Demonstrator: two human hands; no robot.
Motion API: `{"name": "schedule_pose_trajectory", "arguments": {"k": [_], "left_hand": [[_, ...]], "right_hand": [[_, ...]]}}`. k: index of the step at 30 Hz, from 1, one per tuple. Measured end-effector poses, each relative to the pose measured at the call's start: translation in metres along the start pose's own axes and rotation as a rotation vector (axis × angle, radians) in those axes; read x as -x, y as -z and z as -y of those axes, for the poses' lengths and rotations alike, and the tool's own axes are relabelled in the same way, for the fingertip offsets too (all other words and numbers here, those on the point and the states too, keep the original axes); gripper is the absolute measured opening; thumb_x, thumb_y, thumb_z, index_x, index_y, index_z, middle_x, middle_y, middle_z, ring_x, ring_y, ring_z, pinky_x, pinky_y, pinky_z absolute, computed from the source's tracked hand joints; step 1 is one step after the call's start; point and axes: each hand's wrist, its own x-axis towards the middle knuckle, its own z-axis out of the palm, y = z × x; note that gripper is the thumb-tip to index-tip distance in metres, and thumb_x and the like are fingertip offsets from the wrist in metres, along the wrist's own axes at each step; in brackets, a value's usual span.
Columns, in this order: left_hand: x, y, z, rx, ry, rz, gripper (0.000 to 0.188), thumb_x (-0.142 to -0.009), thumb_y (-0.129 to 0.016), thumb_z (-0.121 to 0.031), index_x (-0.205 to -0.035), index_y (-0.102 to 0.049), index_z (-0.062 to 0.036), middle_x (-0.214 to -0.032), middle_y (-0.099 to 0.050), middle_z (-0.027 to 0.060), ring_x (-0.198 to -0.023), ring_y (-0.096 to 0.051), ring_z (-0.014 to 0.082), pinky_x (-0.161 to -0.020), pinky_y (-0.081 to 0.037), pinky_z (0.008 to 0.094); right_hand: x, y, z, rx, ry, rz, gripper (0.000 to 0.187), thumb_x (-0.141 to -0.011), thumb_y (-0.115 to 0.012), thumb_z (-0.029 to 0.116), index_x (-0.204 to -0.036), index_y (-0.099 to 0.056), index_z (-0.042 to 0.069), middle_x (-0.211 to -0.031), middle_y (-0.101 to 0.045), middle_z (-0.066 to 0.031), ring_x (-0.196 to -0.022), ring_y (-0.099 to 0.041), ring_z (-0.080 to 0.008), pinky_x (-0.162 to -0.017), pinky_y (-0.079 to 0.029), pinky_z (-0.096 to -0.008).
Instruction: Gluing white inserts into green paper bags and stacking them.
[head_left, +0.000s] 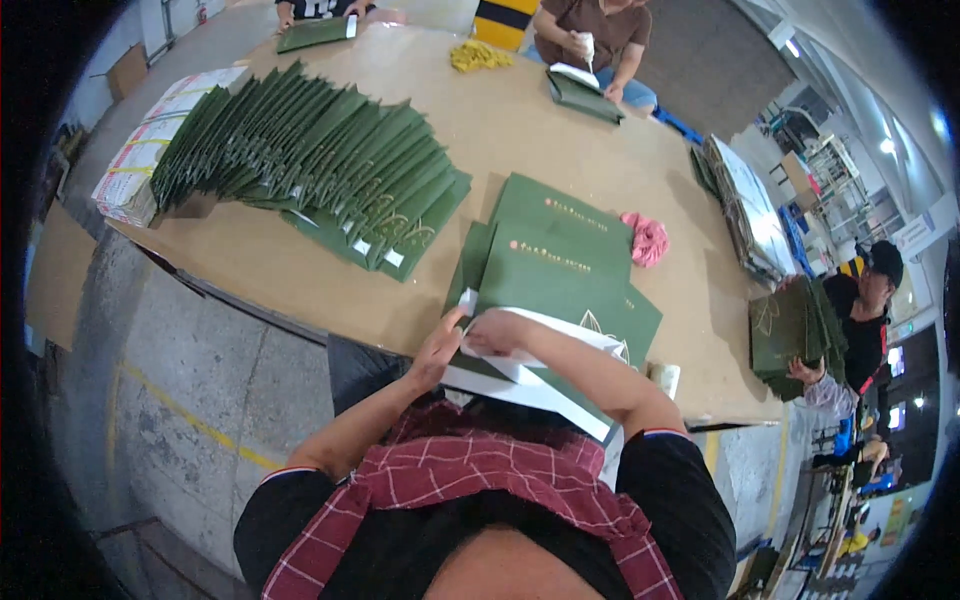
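Note:
In front of me a flat green paper bag [545, 260] with gold print lies on a small stack of like bags. Its near end shows a white inner side [530, 378], folded and partly lifted toward me. My left hand [438, 350] pinches the bag's left edge, beside a small white tab [468, 299]. Close beside it, my right hand [500, 334] is closed, its curled fingers on the white part at the bag's near left corner. Those fingertips are hidden, and the right forearm crosses over the bag.
A long fanned row of green bags [330, 150] lies at the left, beside white bundles [150, 150]. A pink cloth [646, 240], a yellow cloth [480, 56] and a pale roll [663, 378] are on the table [330, 300]. Co-workers handle bags across the table and at right.

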Motion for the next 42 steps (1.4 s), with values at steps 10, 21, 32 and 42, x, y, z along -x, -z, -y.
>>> {"name": "schedule_pose_trajectory", "arguments": {"k": [10, 21, 32, 42], "left_hand": [[-0.01, -0.026, 0.008, -0.425, -0.14, 0.191, 0.068, -0.089, -0.029, -0.044, -0.134, -0.012, 0.0038, -0.139, -0.01, 0.023, -0.13, -0.01, 0.0337, -0.105, -0.008, 0.039], [-0.014, -0.035, 0.024, -0.697, -0.268, 0.118, 0.052, -0.084, -0.044, -0.035, -0.121, -0.036, -0.0003, -0.123, -0.038, 0.0223, -0.118, -0.034, 0.0341, -0.095, -0.026, 0.0443], [-0.038, -0.076, 0.082, -0.95, -0.553, 0.174, 0.062, -0.089, -0.039, -0.039, -0.125, -0.03, 0.01, -0.126, -0.034, 0.0282, -0.116, -0.035, 0.0373, -0.1, -0.025, 0.0411], [-0.039, -0.074, 0.083, -1.142, -0.593, 0.147, 0.059, -0.088, -0.044, -0.035, -0.124, -0.031, 0.0102, -0.127, -0.031, 0.029, -0.118, -0.031, 0.0393, -0.099, -0.026, 0.0424]], "right_hand": [[0.002, -0.034, -0.001, -0.111, -0.216, -0.479, 0.02, -0.072, -0.054, 0.021, -0.086, -0.058, 0.009, -0.084, -0.062, -0.0107, -0.076, -0.06, -0.0283, -0.06, -0.048, -0.0385], [0.008, -0.089, 0.014, 0.169, -0.298, -0.728, 0.054, -0.071, -0.057, 0.031, -0.121, -0.045, 0.017, -0.132, -0.037, -0.0033, -0.126, -0.027, -0.0266, -0.09, -0.024, -0.0607], [0.195, -0.185, 0.056, 0.18, -0.592, -1.832, 0.011, -0.065, -0.06, 0.02, -0.075, -0.061, 0.016, -0.078, -0.06, -0.0008, -0.087, -0.055, -0.0218, -0.073, -0.042, -0.0397], [0.432, -0.551, 0.302, -0.215, -2.096, -2.805, 0.017, -0.078, -0.055, 0.01, -0.093, -0.06, 0.003, -0.074, -0.06, -0.0053, -0.064, -0.056, -0.0132, -0.059, -0.046, -0.025]]}}
